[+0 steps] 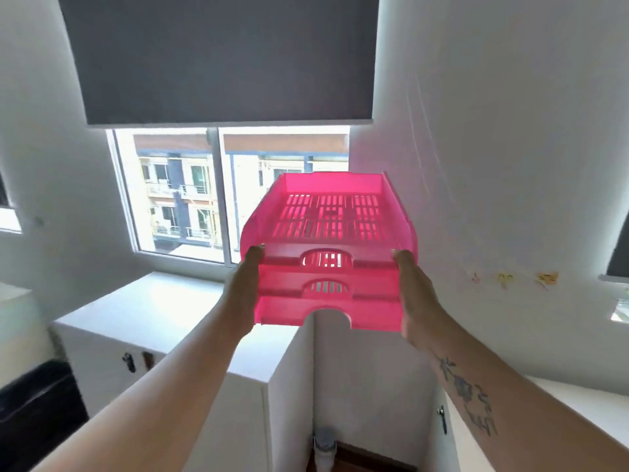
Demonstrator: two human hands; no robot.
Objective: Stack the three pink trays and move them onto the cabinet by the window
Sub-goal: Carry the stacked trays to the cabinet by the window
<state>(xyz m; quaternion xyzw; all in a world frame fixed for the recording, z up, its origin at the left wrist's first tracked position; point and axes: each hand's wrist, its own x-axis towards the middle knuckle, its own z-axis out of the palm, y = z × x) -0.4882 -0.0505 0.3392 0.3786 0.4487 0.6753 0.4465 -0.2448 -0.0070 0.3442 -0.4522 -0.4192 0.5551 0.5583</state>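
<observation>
Three translucent pink trays (328, 253) sit nested in one stack, held up in the air in front of the window. My left hand (243, 287) grips the stack's left side and my right hand (417, 294) grips its right side. The white cabinet (163, 311) stands below the window, down and to the left of the stack. The stack hangs above the cabinet's right end and does not touch it.
A dark roller blind (218, 59) covers the upper window. A white wall (493, 165) is close on the right, with a white counter edge (578, 403) at lower right. A gap with a small grey bin (325, 444) lies between cabinet and counter. A black object (37, 400) sits at lower left.
</observation>
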